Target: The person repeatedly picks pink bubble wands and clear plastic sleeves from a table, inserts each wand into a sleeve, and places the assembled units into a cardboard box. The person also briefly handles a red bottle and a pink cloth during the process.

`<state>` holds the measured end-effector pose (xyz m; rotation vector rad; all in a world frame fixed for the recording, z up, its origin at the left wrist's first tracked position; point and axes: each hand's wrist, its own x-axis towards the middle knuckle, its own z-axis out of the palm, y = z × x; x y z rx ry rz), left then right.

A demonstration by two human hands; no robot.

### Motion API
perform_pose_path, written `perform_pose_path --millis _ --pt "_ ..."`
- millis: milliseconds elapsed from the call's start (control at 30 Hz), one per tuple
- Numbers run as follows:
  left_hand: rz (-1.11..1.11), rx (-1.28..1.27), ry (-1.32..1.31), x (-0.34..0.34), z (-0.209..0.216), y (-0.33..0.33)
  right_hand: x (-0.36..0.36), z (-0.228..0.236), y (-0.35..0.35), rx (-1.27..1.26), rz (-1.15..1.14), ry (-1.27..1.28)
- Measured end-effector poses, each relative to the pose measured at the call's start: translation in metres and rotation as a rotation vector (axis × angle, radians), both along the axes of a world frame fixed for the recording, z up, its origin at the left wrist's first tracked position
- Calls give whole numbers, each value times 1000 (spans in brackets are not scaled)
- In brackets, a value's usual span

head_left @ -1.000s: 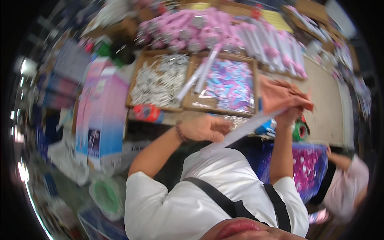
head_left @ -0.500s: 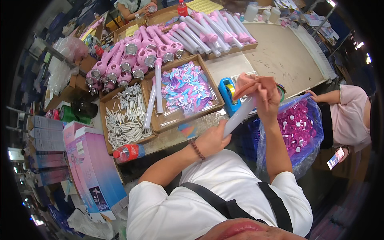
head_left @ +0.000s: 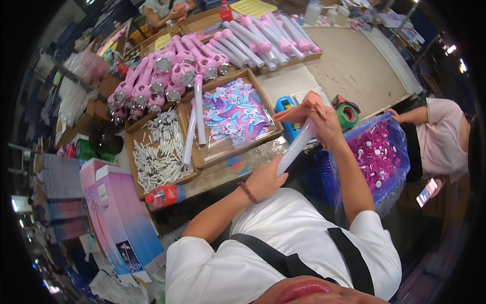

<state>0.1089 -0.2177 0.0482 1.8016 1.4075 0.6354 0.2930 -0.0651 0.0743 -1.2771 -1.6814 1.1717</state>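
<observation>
Slanting across my front is a translucent white tube (head_left: 293, 153), its lower end gripped in my left hand (head_left: 268, 178). My right hand (head_left: 325, 124) is closed near the tube's upper end, pressing a peach-orange cloth (head_left: 302, 109) around it. The cloth and fingers hide that end. Just behind the cloth sits a blue tape dispenser (head_left: 287, 119), and a green tape roll (head_left: 347, 115) lies beside my right wrist. To the left, a cardboard tray holds pink, blue and purple wing-like pieces (head_left: 237, 114), with two white tubes (head_left: 199, 114) resting over its edge.
Pink wand handles (head_left: 172, 71) and white tubes with pink ends (head_left: 263, 40) are heaped at the back. Small white cylinders (head_left: 161, 159) fill a left tray, near a red-capped bottle (head_left: 165, 196). A blue basket (head_left: 400, 162) of pink bottles stands right, beside a person (head_left: 443, 131).
My right hand has shifted slightly down and left along the tube, and the cloth has folded leftward. The tape roll now shows more fully. My left hand moved a little left and down.
</observation>
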Motion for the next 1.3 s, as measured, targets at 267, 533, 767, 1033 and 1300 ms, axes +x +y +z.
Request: perform_pose_path --millis 267,533,767,1033,1300 --pt "-458 -959 -1222 -23 5 9 16 32 -16 -271 406 759" --pt "-244 -371 -346 -2 5 12 33 67 -38 520 191 -191" --pt "-137 -29 -33 19 2 14 32 15 -23 635 -33 270" --pt "-381 -928 -722 -20 -8 12 42 11 -5 433 -350 438" --pt "-40 25 326 21 -23 5 48 10 -2 -49 -517 335"
